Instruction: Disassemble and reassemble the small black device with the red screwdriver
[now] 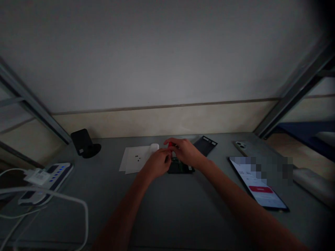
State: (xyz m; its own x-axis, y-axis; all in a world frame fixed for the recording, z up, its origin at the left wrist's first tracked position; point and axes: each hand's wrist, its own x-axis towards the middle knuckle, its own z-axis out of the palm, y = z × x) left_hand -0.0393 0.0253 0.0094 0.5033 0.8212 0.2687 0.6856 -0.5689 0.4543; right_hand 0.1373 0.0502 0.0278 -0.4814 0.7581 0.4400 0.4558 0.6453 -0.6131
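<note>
My right hand [184, 150] is closed around a small red-handled tool [170, 144], seemingly a screwdriver, held upright; most of it is hidden by my fingers. Close against it on the left, my left hand [159, 162] has its fingers pinched near the tool's lower end, and what they grip is hidden. Below both hands lies a black case [180, 170] with a green circuit board [178, 162] in it. White paper sheets [133, 162] lie left of my hands, with several small dark screw-like bits [138, 158] on them. A white rounded object [154, 147] sits on the paper's far edge.
A dark flat cover [206, 145] lies behind my right hand. To the right are a lit tablet [258, 184], a phone [240, 145] and a grey case [314, 181]. At left stand a black stand [83, 141] and a power strip [61, 172] with white cables [85, 209].
</note>
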